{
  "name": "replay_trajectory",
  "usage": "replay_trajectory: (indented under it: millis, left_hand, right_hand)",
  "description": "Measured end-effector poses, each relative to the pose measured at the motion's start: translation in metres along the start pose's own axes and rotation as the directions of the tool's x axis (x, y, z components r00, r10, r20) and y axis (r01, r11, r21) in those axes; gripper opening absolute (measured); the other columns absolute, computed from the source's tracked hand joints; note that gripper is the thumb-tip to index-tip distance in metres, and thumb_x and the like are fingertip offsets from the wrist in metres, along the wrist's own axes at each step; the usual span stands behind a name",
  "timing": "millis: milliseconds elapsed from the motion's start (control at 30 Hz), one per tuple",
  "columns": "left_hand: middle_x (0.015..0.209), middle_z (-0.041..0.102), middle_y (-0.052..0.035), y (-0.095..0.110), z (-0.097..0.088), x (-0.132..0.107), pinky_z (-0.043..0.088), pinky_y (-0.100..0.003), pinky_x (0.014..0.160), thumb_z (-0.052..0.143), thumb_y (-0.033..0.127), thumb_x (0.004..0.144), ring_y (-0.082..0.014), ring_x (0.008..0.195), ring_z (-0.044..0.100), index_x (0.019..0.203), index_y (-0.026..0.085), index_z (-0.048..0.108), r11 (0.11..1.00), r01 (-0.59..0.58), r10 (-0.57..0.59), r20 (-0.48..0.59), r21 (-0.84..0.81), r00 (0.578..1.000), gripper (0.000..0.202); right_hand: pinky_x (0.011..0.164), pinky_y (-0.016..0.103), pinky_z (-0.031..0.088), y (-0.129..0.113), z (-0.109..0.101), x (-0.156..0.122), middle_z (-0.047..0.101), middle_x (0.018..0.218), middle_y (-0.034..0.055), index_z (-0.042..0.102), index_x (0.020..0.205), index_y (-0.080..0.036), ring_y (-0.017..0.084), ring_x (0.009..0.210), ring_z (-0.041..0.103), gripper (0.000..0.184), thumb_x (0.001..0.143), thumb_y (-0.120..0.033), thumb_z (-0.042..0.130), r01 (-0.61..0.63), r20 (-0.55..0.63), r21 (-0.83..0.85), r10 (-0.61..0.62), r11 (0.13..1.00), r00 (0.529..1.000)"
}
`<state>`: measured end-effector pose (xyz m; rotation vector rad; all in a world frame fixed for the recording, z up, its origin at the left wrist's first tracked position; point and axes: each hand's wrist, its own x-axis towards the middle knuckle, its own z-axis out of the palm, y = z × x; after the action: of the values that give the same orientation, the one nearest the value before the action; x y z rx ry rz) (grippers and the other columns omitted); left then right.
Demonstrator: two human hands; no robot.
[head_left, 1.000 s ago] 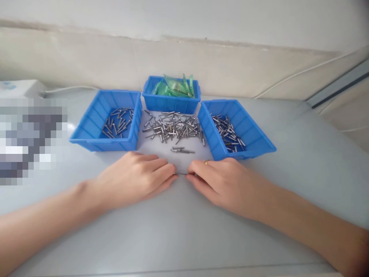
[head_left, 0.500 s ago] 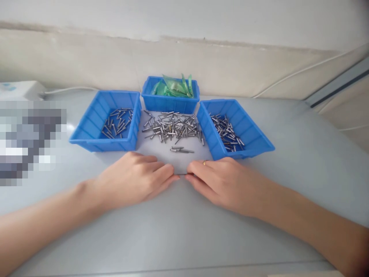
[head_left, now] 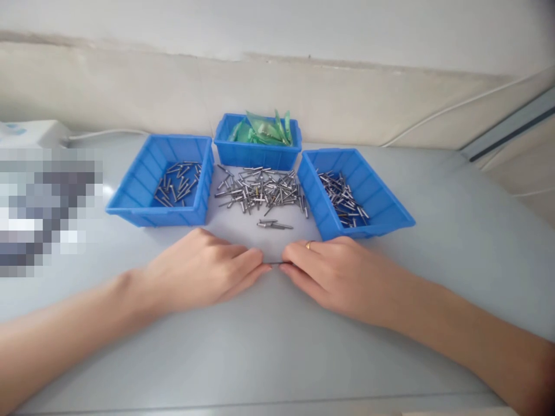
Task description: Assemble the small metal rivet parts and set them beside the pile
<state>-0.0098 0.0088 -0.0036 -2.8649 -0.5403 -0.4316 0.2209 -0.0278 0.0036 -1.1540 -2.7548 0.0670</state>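
Note:
Thumb and fingers of my left hand (head_left: 217,268) are pinched on one end of a thin dark metal pin (head_left: 274,264). The other end of the pin is in the pinch of my right hand (head_left: 332,271), which wears a gold ring. Only a short middle stretch of it shows between my fingertips, lying level just above or on the table. A few grey metal pins (head_left: 275,224) lie together just beyond my fingers. Behind them spreads a loose pile of similar pins (head_left: 264,190), some with a thicker end.
A blue bin (head_left: 182,216) with several pins stands left of the pile; another blue bin (head_left: 381,199) with more pins stands right. The blue bin (head_left: 255,157) at the back holds green plastic packets (head_left: 264,128). A white cable (head_left: 108,133) runs along the wall.
The view has shifted very slightly. Both hands stay pinched on the pin in the same place, and the bins and pile have not moved.

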Motion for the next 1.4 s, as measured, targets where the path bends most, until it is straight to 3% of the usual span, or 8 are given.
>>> replay_trajectory:
  millis: [467, 700, 867, 1167, 1300, 1400]
  left_hand:
    - [0.050, 0.046, 0.0052, 0.001, -0.003, 0.000, 0.028, -0.028, 0.043, 0.039, 0.029, 0.101, -0.0108, 0.040, 0.041, 0.070, 0.018, 0.051, 0.999, -0.001, -0.001, -0.042, -0.045, 0.999, 0.035]
    - [0.072, 0.063, 0.0011, 0.000, -0.009, 0.002, 0.040, -0.026, 0.052, 0.051, 0.024, 0.097, -0.0118, 0.060, 0.057, 0.096, 0.015, 0.058, 0.995, -0.052, 0.038, -0.169, -0.084, 0.985, 0.011]
    - [0.087, 0.069, -0.0058, -0.002, -0.010, 0.001, 0.048, -0.029, 0.060, 0.059, 0.014, 0.092, -0.0162, 0.077, 0.064, 0.105, 0.011, 0.055, 0.975, -0.138, 0.106, -0.176, -0.176, 0.979, 0.015]
    - [0.098, 0.070, -0.0084, -0.003, -0.014, 0.001, 0.047, -0.028, 0.060, 0.054, 0.010, 0.092, -0.0174, 0.085, 0.066, 0.105, 0.012, 0.054, 0.958, -0.177, 0.147, -0.144, -0.224, 0.979, 0.012]
    - [0.096, 0.070, -0.0057, -0.001, -0.012, 0.003, 0.046, -0.026, 0.059, 0.049, 0.012, 0.095, -0.0146, 0.082, 0.065, 0.097, 0.015, 0.053, 0.963, -0.167, 0.140, -0.134, -0.213, 0.981, 0.006]
    - [0.083, 0.069, -0.0021, 0.001, -0.010, 0.003, 0.044, -0.024, 0.056, 0.043, 0.011, 0.096, -0.0116, 0.072, 0.063, 0.094, 0.016, 0.053, 0.972, -0.122, 0.098, -0.125, -0.201, 0.987, 0.011]
  right_hand:
    - [0.048, 0.028, 0.020, -0.001, -0.003, -0.001, 0.044, 0.057, -0.0062, 0.045, 0.074, -0.020, 0.010, 0.047, 0.042, 0.022, 0.096, -0.019, 0.044, -0.017, 0.019, 0.060, 0.016, 0.998, 1.000]
    - [0.048, 0.028, 0.020, -0.001, -0.004, 0.001, 0.047, 0.057, -0.0044, 0.048, 0.076, -0.019, 0.010, 0.047, 0.043, 0.021, 0.094, -0.012, 0.041, 0.008, 0.052, 0.075, -0.012, 0.997, 0.999]
    - [0.048, 0.028, 0.022, 0.000, -0.005, 0.002, 0.050, 0.059, -0.0029, 0.048, 0.077, -0.019, 0.011, 0.049, 0.045, 0.019, 0.090, -0.007, 0.042, 0.018, 0.089, 0.092, -0.026, 0.996, 0.996]
    - [0.048, 0.028, 0.022, 0.000, -0.005, 0.002, 0.051, 0.059, -0.0034, 0.049, 0.078, -0.019, 0.012, 0.050, 0.048, 0.017, 0.092, -0.009, 0.044, 0.048, 0.079, 0.071, -0.053, 0.996, 0.995]
    - [0.049, 0.028, 0.023, 0.001, -0.005, 0.001, 0.054, 0.061, -0.0022, 0.051, 0.077, -0.018, 0.012, 0.052, 0.051, 0.023, 0.097, -0.015, 0.041, 0.066, 0.050, 0.067, -0.069, 0.996, 0.996]
    - [0.049, 0.027, 0.024, 0.000, -0.004, 0.001, 0.054, 0.061, -0.0026, 0.051, 0.076, -0.018, 0.012, 0.051, 0.052, 0.025, 0.099, -0.022, 0.042, 0.060, 0.029, 0.060, -0.062, 0.996, 0.998]
